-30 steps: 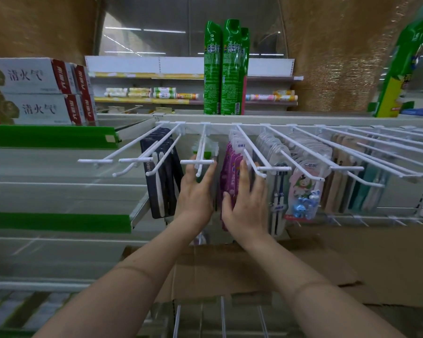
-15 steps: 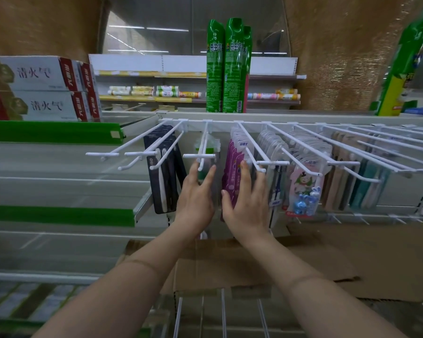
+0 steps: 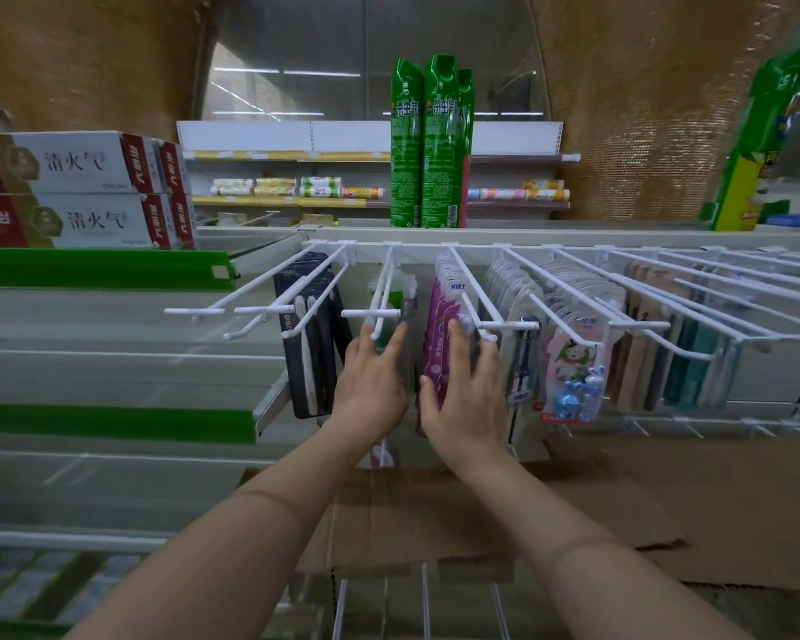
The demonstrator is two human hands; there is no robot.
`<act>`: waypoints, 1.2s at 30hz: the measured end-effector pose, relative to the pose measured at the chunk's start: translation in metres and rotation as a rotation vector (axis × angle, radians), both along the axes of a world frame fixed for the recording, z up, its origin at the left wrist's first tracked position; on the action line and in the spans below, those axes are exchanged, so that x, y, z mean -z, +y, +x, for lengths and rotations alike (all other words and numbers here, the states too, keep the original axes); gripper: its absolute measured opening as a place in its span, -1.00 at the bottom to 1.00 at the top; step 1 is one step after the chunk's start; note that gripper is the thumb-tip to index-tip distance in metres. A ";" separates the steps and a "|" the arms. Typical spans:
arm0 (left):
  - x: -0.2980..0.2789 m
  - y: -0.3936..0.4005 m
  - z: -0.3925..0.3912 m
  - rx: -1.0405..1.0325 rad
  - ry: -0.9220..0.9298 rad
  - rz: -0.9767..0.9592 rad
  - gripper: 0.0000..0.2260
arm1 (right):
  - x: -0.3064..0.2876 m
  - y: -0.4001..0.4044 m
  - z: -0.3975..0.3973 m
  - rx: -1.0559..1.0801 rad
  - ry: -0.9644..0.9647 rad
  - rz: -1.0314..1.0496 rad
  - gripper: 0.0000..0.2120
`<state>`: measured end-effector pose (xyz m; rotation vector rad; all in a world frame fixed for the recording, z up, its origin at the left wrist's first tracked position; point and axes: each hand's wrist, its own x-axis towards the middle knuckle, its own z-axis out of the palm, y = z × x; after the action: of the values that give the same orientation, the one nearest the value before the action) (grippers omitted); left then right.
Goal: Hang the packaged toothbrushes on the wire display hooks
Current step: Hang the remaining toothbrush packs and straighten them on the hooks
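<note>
White wire hooks (image 3: 518, 288) stick out from a rail toward me, most with packaged toothbrushes hanging at the back. My left hand (image 3: 370, 385) reaches under the middle hook (image 3: 374, 312), its straight fingers touching a green toothbrush pack (image 3: 394, 298) that hangs there. My right hand (image 3: 469, 394) lies flat against the front of the purple toothbrush packs (image 3: 437, 330) on the hook to the right, thumb at their left edge. Dark navy packs (image 3: 312, 348) hang to the left of my hands.
Kids' packs with a cartoon rabbit (image 3: 573, 367) and beige and teal packs (image 3: 666, 353) fill the hooks on the right. Toothpaste boxes (image 3: 79, 191) stand on the left shelf, tall green cans (image 3: 430, 145) on top. Flattened cardboard (image 3: 620, 501) lies below my arms.
Both hands stay at the green and purple packs with almost no movement. The view has shifted slightly.
</note>
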<state>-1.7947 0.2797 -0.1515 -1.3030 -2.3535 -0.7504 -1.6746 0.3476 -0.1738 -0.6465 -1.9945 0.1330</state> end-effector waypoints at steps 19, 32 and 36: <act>-0.013 0.005 -0.001 -0.065 -0.035 -0.095 -0.29 | -0.002 -0.006 0.009 0.026 -0.024 0.018 -0.28; -0.001 -0.058 0.004 -0.042 0.038 0.123 -0.59 | 0.006 -0.052 0.012 0.062 0.018 0.078 -0.43; 0.001 -0.089 -0.005 -0.088 0.016 0.195 -0.64 | 0.008 -0.072 0.005 0.004 -0.020 0.037 -0.44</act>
<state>-1.7998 0.1910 -0.1522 -1.1120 -2.2442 -0.9123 -1.6694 0.2755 -0.1814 -0.6303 -2.0101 0.0880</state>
